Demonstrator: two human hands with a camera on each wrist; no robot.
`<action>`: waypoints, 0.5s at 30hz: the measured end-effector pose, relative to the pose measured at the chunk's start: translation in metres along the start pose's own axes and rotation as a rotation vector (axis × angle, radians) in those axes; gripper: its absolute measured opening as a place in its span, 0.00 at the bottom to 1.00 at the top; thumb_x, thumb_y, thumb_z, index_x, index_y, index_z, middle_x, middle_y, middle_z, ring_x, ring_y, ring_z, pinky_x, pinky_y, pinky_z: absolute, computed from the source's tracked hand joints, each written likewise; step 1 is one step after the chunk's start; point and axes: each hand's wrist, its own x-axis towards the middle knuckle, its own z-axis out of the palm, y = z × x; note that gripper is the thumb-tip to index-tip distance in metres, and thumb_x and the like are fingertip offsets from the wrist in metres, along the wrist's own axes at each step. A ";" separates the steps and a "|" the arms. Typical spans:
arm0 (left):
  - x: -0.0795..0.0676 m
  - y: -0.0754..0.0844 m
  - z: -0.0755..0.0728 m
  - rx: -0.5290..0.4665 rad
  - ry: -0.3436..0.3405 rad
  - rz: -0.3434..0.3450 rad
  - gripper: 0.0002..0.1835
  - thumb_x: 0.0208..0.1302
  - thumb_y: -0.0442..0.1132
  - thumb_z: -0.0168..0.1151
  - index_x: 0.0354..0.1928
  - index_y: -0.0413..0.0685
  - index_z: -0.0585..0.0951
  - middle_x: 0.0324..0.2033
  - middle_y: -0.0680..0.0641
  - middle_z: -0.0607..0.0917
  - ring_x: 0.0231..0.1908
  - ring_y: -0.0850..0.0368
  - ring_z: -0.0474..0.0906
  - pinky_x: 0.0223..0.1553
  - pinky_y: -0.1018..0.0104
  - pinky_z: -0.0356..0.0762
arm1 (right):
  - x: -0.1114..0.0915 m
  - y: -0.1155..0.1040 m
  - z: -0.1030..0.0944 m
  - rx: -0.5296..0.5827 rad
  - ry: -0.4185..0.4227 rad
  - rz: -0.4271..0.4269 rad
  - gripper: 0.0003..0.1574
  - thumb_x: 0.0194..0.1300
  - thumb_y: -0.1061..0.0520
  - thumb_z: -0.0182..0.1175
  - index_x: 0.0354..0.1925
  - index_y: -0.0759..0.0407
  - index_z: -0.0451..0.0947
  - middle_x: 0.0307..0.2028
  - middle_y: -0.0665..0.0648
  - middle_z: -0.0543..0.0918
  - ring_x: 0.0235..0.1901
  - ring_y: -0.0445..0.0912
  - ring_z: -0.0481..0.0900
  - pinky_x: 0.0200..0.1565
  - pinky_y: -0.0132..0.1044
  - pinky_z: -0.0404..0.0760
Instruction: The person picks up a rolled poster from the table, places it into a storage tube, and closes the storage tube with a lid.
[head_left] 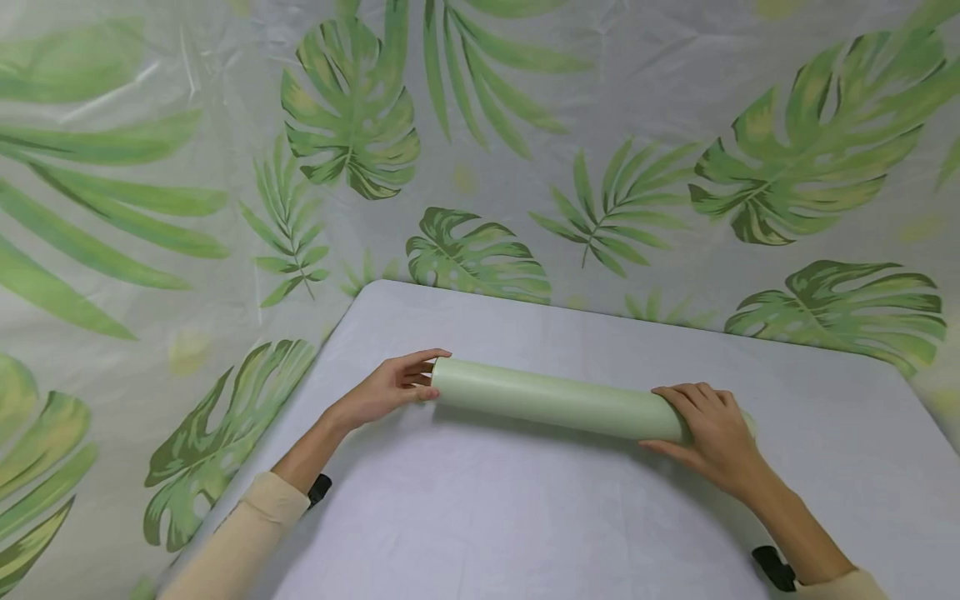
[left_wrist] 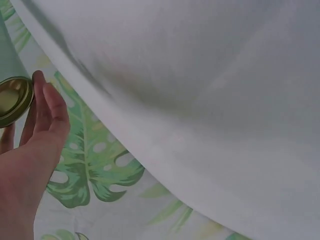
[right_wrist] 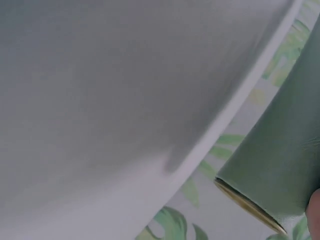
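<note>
A long pale green tube spans the space between both hands, held over the white table and tilted slightly down to the right in the head view. My left hand holds its left end, fingers on the upper edge and thumb below. In the left wrist view a round gold-coloured metal end shows beside the fingers of the left hand. My right hand grips the tube near its right end, fingers over the top and thumb on the near side. In the right wrist view, a gold rim edges the tube's end.
A white cloth-covered table with rounded corners lies below. Behind it and at the left hangs a pale sheet printed with green leaves. A black strap sits at the left wrist and another black strap at the right.
</note>
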 end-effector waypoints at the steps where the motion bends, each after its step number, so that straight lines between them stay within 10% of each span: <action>1: 0.001 -0.001 -0.001 0.016 -0.004 -0.002 0.34 0.74 0.37 0.64 0.78 0.48 0.65 0.67 0.40 0.77 0.63 0.37 0.79 0.57 0.65 0.81 | 0.001 0.000 0.001 0.003 -0.006 0.003 0.50 0.53 0.24 0.71 0.57 0.61 0.81 0.47 0.60 0.85 0.48 0.58 0.79 0.45 0.55 0.70; 15: 0.015 0.010 0.005 0.375 0.097 -0.038 0.36 0.65 0.45 0.74 0.73 0.55 0.71 0.62 0.42 0.80 0.53 0.47 0.82 0.56 0.48 0.80 | 0.017 0.001 0.014 0.039 -0.056 0.054 0.48 0.43 0.36 0.81 0.56 0.60 0.82 0.48 0.59 0.86 0.49 0.58 0.79 0.47 0.56 0.70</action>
